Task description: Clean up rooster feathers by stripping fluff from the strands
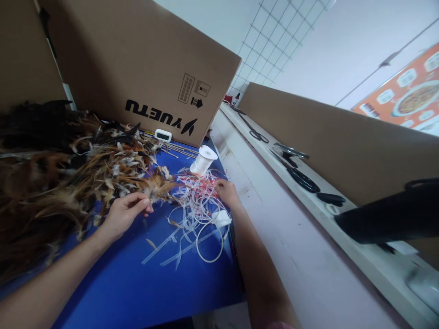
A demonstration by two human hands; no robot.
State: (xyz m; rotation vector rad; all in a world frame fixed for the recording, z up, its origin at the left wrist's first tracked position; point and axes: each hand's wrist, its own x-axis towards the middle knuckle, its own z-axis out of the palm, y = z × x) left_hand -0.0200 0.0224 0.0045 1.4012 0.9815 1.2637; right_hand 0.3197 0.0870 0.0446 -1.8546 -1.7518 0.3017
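Note:
My left hand (127, 211) is closed in a pinch above the blue tabletop (137, 278). A tan feather (158, 188) with a fluffy base rises from its fingertips. Beside that hand spreads a large heap of brown, black and tan feathers (99, 171). My right hand (225, 191) has its fingers pinched together at the right edge of a tangle of white and red ribbon strips (195, 196). What those fingers hold, if anything, is too small to make out. A spool of white ribbon (203, 160) stands just behind the tangle.
A big cardboard box (144, 59) closes off the back. Near its foot are a small white digital display (163, 135) and thin sticks (180, 148). On the right ledge lie scissors (258, 135) and black-handled tools (303, 179). A pale cord loop (210, 261) lies in front of the ribbons.

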